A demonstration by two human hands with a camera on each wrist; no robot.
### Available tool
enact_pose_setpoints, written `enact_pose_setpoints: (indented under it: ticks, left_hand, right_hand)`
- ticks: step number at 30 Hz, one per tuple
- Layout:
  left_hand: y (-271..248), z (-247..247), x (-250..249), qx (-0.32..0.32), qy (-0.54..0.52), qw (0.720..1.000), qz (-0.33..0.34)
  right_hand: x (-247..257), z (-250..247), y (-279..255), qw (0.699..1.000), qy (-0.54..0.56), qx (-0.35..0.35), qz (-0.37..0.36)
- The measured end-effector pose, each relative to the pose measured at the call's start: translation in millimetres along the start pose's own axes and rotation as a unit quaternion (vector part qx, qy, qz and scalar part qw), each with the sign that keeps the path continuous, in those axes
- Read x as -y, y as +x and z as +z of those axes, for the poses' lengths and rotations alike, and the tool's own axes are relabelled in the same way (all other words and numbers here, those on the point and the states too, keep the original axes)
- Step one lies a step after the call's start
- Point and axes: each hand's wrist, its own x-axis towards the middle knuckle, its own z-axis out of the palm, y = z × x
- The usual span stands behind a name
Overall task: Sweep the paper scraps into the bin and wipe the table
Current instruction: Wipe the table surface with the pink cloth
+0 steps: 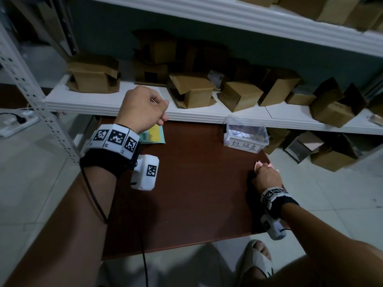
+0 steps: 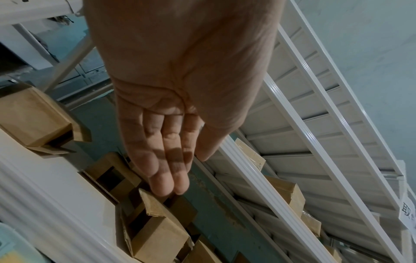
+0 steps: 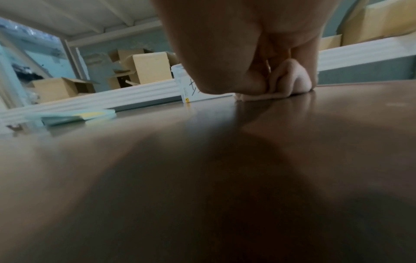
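A clear plastic bin point(image 1: 245, 135) with a handwritten label stands at the back right of the brown table point(image 1: 186, 193) and holds white paper scraps. My right hand point(image 1: 261, 169) grips a crumpled pale pink cloth point(image 1: 259, 163) and presses it on the table near the right edge, in front of the bin. The right wrist view shows the fingers curled round the cloth point(image 3: 292, 83), with the bin point(image 3: 186, 90) behind. My left hand point(image 1: 160, 118) hangs empty above the table's back left. Its fingers point(image 2: 166, 169) lie straight and relaxed in the left wrist view.
A flat teal and yellow thing point(image 1: 154, 134) lies at the table's back left, under my left hand. A white shelf point(image 1: 207, 113) with several cardboard boxes overhangs the back edge. A perforated metal upright point(image 1: 31, 94) stands left. My slippered foot point(image 1: 257, 259) is below the front edge.
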Motion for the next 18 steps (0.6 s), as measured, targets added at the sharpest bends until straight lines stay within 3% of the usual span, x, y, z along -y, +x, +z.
enact_pose_setpoints:
  ticks: [9, 18]
  left_hand:
    - [-2.9, -2.6, 5.4, 0.006, 0.005, 1.0, 0.005]
    - [-2.6, -12.0, 12.1, 0.003, 0.009, 1.0, 0.006]
  right_hand:
    - [8.8, -7.6, -4.7, 0.997, -0.016, 0.022, 0.076]
    - [9.0, -18.9, -4.4, 0.995, -0.022, 0.051, 0.085]
